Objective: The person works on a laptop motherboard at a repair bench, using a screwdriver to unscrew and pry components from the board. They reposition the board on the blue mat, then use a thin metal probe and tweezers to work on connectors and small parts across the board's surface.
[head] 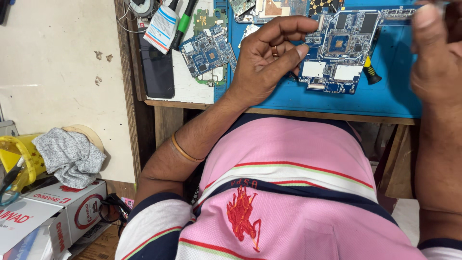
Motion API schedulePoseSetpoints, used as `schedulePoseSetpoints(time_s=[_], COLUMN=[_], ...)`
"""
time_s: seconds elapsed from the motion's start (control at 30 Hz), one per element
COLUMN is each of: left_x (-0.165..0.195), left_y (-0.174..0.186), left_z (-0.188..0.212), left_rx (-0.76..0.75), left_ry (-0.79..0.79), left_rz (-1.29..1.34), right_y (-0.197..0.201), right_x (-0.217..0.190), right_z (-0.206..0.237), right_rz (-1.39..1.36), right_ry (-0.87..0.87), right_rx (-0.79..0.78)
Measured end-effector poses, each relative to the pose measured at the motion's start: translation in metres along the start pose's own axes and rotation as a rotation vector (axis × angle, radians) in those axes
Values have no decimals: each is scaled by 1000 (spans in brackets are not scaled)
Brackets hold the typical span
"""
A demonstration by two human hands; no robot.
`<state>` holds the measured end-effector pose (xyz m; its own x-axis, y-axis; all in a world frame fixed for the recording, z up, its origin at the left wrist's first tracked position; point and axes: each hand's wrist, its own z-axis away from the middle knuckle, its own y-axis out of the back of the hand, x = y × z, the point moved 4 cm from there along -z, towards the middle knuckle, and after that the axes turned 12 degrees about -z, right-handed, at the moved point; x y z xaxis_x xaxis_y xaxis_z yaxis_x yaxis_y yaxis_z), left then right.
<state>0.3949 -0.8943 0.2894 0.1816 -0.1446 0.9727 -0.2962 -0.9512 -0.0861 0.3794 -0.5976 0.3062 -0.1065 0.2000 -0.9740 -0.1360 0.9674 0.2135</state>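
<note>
A blue circuit board (339, 53) lies on a blue work mat (385, 96) on the bench. My left hand (267, 55) rests on the mat with thumb and forefinger at the board's left edge, pinching or steadying it. My right hand (433, 48) is raised close to the camera at the right, above the mat; its fingers are curled and a thin pale thing shows at the fingertips, but I cannot tell what it is. A small screwdriver with a yellow and black handle (370, 72) lies just right of the board.
A second, smaller blue board (208, 50) lies on a white sheet to the left, beside a dark phone screen (158, 72), a white tube (161, 26) and a green-tipped tool (184, 21). More board parts (269, 9) sit at the back. Cardboard boxes (48, 216) and a grey cloth (70, 154) stand on the floor left.
</note>
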Motion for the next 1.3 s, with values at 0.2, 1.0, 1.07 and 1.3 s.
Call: schedulePoseSetpoints(time_s=[0.2, 1.0, 1.07, 1.3], left_x=[-1, 0, 0, 0], left_y=[0, -4, -4, -3], left_z=[2, -2, -2, -4], left_rx=[7, 50, 47, 27], left_ry=[-25, -62, -65, -76], left_rz=[-20, 7, -4, -64], right_y=[-6, -5, -6, -10], right_x=[4, 6, 6, 2], right_z=[1, 9, 7, 1], right_rz=[-58, 56, 15, -75], right_ry=[-29, 97, 38, 38], right_rx=[0, -49, -20, 7])
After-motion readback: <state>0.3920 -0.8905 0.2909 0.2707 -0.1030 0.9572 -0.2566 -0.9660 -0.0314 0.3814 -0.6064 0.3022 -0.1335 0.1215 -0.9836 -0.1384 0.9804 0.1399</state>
